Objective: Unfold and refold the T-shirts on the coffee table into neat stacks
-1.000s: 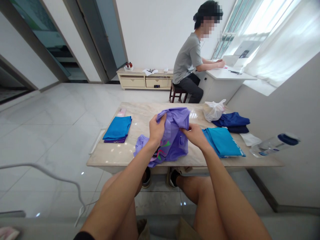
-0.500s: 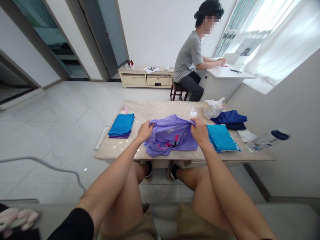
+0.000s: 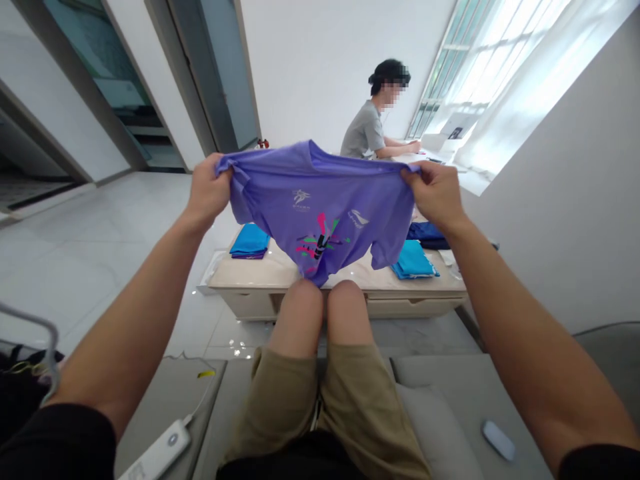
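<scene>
A purple T-shirt (image 3: 270, 193) with a colourful print hangs stretched in the air in front of me, its lower part above my knees and the table edge. My left hand (image 3: 209, 190) is closed on the shirt at one shoulder. Closed on the other shoulder is my right hand (image 3: 437, 195). Behind the shirt, a folded blue cloth (image 3: 250, 241) lies on top of a purple one at the table's left. To the right sits a folded turquoise cloth (image 3: 416, 260), partly covered by the shirt.
The low table (image 3: 240, 275) stands before my knees. Dark blue clothes (image 3: 427, 233) lie at its right. A person in a grey shirt (image 3: 364, 130) sits at a desk by the window. On the grey sofa are a white power strip (image 3: 160, 453) and a pale oval object (image 3: 498, 440).
Both hands have lifted the purple T-shirt off the table and moved farther apart, spreading it out. My view has shifted, and the sofa now shows more.
</scene>
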A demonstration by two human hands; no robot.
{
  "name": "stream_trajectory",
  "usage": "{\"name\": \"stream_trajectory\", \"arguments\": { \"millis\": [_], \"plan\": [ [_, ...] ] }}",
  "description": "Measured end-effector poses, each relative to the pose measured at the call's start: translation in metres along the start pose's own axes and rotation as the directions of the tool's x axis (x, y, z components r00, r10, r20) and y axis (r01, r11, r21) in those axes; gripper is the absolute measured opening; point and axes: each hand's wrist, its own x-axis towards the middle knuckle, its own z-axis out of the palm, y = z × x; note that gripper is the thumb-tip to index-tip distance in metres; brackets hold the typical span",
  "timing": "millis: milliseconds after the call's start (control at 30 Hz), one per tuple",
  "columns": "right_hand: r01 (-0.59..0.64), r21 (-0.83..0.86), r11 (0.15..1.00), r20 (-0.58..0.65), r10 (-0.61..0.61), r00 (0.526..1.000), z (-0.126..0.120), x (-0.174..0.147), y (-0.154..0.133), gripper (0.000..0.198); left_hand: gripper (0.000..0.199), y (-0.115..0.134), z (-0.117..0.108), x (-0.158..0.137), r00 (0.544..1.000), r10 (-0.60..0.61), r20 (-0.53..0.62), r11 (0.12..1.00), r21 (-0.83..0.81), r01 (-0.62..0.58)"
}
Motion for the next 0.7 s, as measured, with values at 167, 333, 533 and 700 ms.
{"name": "stream_trajectory", "arguments": {
  "millis": [167,333,533,700],
  "plan": [
    [-0.106,0.196,0.975,-0.031,0.115,0.993,0.019,-0.075,-0.031,0.045,0.025,0.001,-0.023,-0.074,0.983,-0.157,0.096,0.986,-0.042,0.162],
    [-0.080,0.041,0.996,0.127,0.074,0.989,-0.012,-0.179,-0.079,0.028,0.012,-0.026,-0.051,-0.181,0.955,-0.288,0.067,0.953,-0.083,0.292],
    [-0.203,0.070,0.977,0.482,0.145,0.864,-0.025,-0.262,-0.056,0.029,0.014,-0.062,-0.037,-0.281,0.828,-0.398,0.395,0.900,-0.007,0.436],
    [-0.387,0.101,0.917,0.452,0.304,0.839,-0.002,-0.291,-0.035,0.022,0.014,-0.059,-0.007,-0.314,0.796,-0.347,0.497,0.920,0.015,0.391]
  ]
}}
